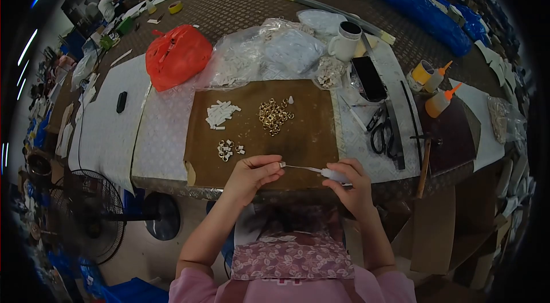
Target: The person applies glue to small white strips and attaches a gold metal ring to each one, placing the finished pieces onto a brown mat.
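My left hand (256,174) pinches a small light-coloured piece (282,164) between thumb and fingertips, above the front of a brown work mat (252,131). In my right hand (352,180) lies a small white bottle (334,175), its long thin tip pointing left at that piece. On the mat are a heap of gold rings (275,117), a pile of short white strips (221,113) and a small cluster of rings with white strips on them (228,150). A small white cap (290,99) stands beside the gold rings.
Behind the mat lie a red plastic bag (177,56) and clear bags (238,62). To the right are a white mug (345,42), a phone (368,78), scissors (381,137), a hammer (424,165) and orange-tipped bottles (440,102). A fan (86,211) stands at lower left.
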`<state>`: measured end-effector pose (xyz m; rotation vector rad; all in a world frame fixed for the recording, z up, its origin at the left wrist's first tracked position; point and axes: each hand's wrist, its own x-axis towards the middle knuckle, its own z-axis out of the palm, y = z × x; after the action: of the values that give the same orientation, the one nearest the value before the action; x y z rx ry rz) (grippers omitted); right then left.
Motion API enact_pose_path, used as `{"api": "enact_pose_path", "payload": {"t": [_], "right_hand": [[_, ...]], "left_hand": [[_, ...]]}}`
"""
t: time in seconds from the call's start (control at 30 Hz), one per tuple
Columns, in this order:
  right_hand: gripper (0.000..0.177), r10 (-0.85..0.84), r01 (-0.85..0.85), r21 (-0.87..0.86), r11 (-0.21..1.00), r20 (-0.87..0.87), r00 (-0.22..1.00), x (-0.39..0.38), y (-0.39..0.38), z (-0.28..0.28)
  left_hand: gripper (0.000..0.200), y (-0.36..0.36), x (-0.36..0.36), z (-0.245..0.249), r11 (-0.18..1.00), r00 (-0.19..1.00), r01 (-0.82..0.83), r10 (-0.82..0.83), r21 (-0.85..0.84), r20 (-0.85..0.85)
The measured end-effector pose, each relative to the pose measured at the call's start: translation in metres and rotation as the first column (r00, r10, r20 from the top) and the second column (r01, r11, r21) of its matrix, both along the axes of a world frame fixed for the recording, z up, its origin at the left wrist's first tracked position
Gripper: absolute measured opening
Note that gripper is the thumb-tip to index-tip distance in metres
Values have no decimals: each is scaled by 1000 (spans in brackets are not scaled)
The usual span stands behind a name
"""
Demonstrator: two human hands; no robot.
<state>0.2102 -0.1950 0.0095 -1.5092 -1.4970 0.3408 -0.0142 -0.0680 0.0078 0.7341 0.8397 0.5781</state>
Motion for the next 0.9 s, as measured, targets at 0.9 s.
{"api": "enact_pose_path", "payload": {"t": [0.9], "right_hand": [[39,-56,55,29,998,31,998,-2,-1,5]], "left_hand": [[25,1,3,-9,1000,999,2,-1,8,-36]]}}
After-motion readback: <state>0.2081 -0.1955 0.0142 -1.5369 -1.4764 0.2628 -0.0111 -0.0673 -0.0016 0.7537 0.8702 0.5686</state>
